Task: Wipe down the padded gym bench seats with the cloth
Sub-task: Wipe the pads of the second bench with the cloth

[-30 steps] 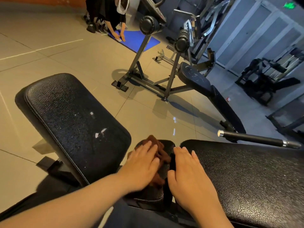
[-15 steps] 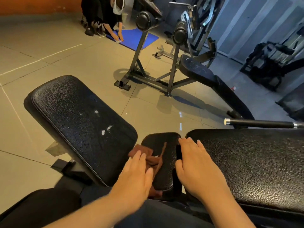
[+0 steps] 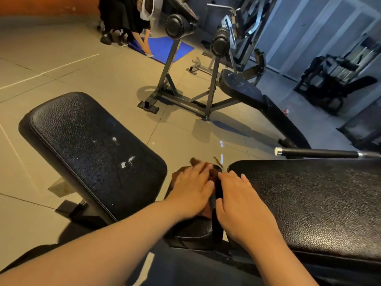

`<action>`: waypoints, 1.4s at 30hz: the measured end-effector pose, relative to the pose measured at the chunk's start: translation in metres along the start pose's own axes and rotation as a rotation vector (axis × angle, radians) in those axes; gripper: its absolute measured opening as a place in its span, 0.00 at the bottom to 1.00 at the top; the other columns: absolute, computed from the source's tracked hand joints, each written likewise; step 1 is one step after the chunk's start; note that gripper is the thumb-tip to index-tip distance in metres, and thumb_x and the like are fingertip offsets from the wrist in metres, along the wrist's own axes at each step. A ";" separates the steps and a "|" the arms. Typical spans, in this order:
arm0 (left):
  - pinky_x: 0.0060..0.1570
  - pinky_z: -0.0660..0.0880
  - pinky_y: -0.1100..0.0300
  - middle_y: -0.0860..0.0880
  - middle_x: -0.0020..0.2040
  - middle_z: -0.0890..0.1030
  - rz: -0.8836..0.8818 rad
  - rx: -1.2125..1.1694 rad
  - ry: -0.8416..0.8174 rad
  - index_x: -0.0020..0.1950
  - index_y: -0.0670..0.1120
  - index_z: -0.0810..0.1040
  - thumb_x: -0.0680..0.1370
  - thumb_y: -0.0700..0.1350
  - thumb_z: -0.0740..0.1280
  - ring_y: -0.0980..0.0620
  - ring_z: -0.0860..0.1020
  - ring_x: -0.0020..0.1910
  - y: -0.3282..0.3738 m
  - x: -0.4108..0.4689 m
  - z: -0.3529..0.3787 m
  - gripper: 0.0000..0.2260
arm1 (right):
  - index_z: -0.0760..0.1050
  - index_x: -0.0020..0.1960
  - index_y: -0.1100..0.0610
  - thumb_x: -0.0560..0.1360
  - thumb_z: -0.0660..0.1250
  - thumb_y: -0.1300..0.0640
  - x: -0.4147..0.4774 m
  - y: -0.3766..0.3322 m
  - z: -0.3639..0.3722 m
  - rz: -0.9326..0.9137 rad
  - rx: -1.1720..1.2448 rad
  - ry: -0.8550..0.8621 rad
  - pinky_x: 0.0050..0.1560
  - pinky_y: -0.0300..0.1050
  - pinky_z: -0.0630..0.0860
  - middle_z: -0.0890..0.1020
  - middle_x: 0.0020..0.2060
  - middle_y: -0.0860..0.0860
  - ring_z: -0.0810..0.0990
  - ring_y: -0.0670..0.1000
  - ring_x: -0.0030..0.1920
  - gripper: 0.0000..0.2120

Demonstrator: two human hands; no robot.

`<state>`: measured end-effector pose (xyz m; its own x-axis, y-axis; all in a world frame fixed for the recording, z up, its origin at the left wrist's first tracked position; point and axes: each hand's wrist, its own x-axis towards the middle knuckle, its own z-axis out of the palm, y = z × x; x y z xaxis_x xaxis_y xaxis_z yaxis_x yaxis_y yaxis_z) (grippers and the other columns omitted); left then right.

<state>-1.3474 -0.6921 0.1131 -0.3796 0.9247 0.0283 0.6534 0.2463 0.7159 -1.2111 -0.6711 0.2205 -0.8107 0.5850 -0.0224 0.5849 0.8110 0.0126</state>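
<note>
Left hand [image 3: 190, 190], fingers flat, presses a brown cloth [image 3: 195, 163] onto the small black seat pad [image 3: 193, 232]; right hand [image 3: 241, 201] seems to rest flat-fingered on the larger pad's [image 3: 313, 203] edge; the cloth is blurred.

Under the grip, a small black padded seat [image 3: 193, 231], bearing a crumpled brown cloth [image 3: 176, 178] pressed down by the flat left hand [image 3: 190, 190]. Just left of the grip, a long black pebbled vinyl pad [image 3: 92, 149] marked with white flecks [image 3: 125, 163]. Just right, a broad black pebbled bench pad [image 3: 309, 203], touched at its near corner by the right hand [image 3: 241, 201]. Beneath, beige tiled floor [image 3: 61, 75].
</note>
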 end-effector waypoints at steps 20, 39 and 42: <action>0.79 0.43 0.46 0.60 0.81 0.50 0.128 -0.005 0.013 0.81 0.59 0.51 0.84 0.54 0.51 0.55 0.45 0.80 0.034 -0.035 -0.005 0.24 | 0.55 0.80 0.48 0.81 0.54 0.66 -0.009 0.003 -0.006 0.170 0.374 0.122 0.79 0.48 0.57 0.57 0.81 0.47 0.52 0.48 0.81 0.30; 0.78 0.42 0.45 0.61 0.81 0.47 0.069 -0.011 -0.009 0.81 0.60 0.49 0.83 0.56 0.51 0.53 0.43 0.80 0.033 -0.053 0.002 0.26 | 0.65 0.73 0.49 0.78 0.55 0.67 -0.014 -0.002 -0.012 0.203 0.360 0.125 0.68 0.51 0.68 0.71 0.69 0.48 0.62 0.53 0.77 0.26; 0.78 0.45 0.51 0.66 0.79 0.53 0.217 -0.105 0.069 0.79 0.63 0.55 0.82 0.59 0.49 0.58 0.48 0.79 0.014 -0.098 0.002 0.23 | 0.64 0.74 0.48 0.80 0.55 0.65 -0.014 -0.004 -0.010 0.209 0.287 0.064 0.71 0.51 0.65 0.71 0.69 0.48 0.60 0.55 0.78 0.25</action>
<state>-1.3000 -0.7785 0.1187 -0.2839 0.9298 0.2341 0.6539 0.0091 0.7566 -1.2024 -0.6819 0.2305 -0.6677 0.7443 0.0136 0.7140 0.6455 -0.2711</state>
